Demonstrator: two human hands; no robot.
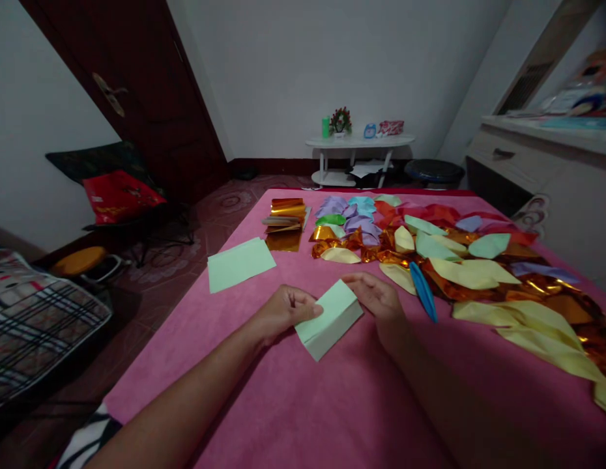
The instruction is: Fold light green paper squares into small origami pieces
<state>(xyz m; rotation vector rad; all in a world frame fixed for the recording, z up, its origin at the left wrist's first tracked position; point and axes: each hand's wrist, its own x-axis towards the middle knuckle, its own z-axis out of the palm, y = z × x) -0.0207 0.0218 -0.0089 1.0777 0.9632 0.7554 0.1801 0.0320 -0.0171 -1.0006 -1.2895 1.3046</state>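
A pale green sheet of paper [332,319], folded lengthwise with a raised crease, is held just above the pink cloth. My left hand [288,309] pinches its left end, thumb on top and fingers curled beneath. At the far right end, my right hand [376,299] has its fingers around the paper's edge, with the fingertips partly behind it. A small stack of flat pale green paper [240,264] lies to the left of my hands. Beyond it sits a pile of shiny gold paper [286,225].
Folded paper pieces [442,247] in gold, yellow, green, purple and red spread over the right side of the pink-covered table [264,404]. Among them lies a blue pointed piece [423,293]. A white side table [359,141] and a black stool [434,171] stand behind.
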